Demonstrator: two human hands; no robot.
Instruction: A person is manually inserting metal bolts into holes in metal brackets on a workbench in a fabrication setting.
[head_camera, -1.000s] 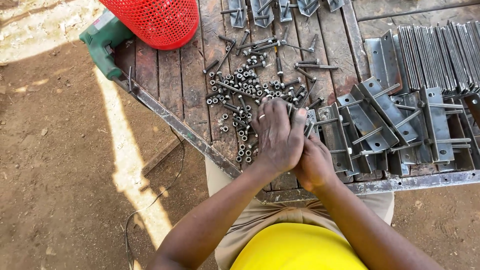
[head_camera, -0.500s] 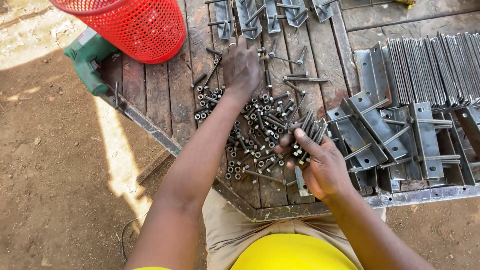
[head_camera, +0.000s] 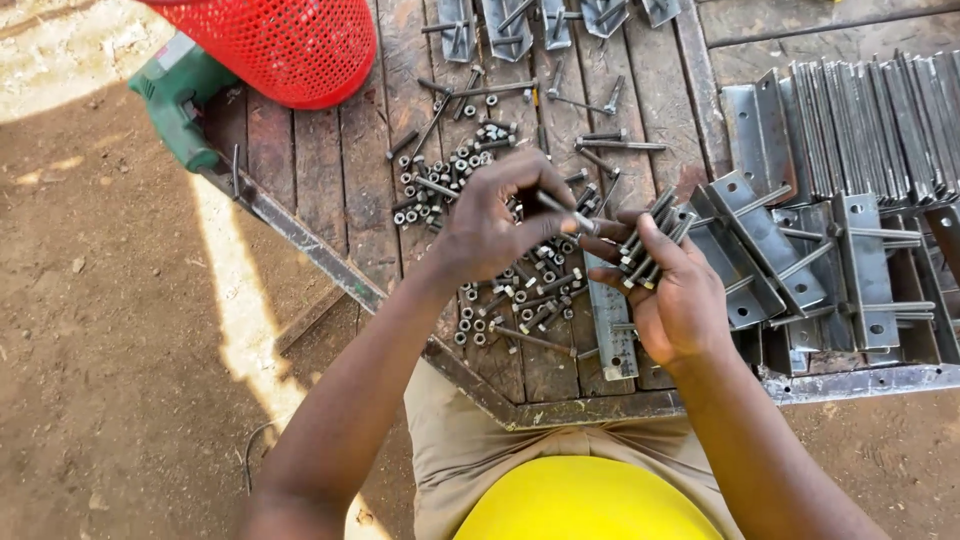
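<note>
Two hands | left hand (head_camera: 492, 228) grip pinches one bolt (head_camera: 560, 210) | right hand (head_camera: 672, 290) grip clasps bolt bundle (head_camera: 652, 235)

Red mesh basket (head_camera: 290, 45), grey bolts (head_camera: 650, 235), yellow helmet (head_camera: 585, 500).

A weathered wooden plank table (head_camera: 360, 170) with a rusty steel edge frame stands on bare brown dirt ground (head_camera: 110, 350), crossed at left by a sunlit strip.

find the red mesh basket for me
Head view, top left: the red mesh basket stands on the wooden table, right of a green power tool.
</note>
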